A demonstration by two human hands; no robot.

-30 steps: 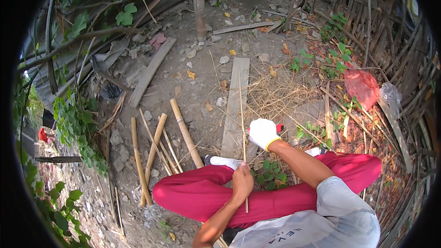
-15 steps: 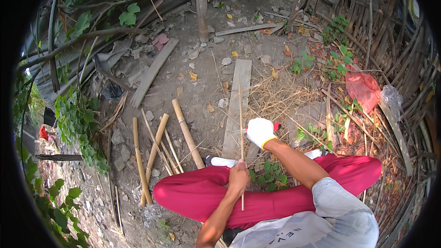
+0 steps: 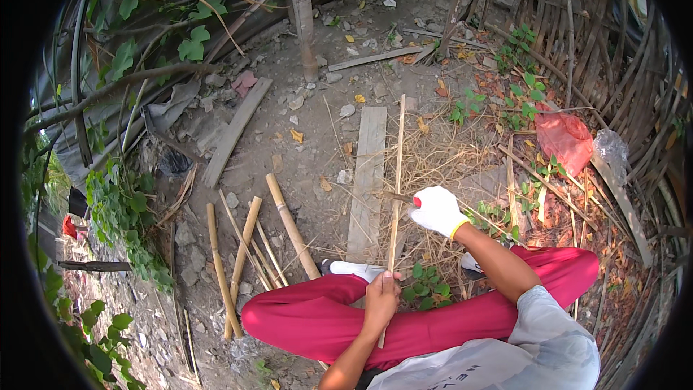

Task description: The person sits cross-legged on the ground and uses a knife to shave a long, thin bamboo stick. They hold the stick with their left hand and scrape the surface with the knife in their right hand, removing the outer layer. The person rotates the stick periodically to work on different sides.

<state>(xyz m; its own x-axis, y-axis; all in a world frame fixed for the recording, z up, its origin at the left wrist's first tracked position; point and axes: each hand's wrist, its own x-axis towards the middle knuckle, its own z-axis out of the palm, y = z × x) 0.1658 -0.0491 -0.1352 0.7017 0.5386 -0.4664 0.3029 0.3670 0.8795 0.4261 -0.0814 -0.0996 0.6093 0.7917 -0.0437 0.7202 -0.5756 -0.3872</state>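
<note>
Left hand [image 3: 382,300] closed round near part of strip [image 3: 399,166], gloved right hand [image 3: 436,211] fisted on knife [image 3: 405,198], blade at strip, beside plank's right edge [image 3: 366,188]; apparently trimming, next stroke calling for steady left grip.

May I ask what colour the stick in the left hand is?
The stick is pale tan, best seen in the head view.
</note>
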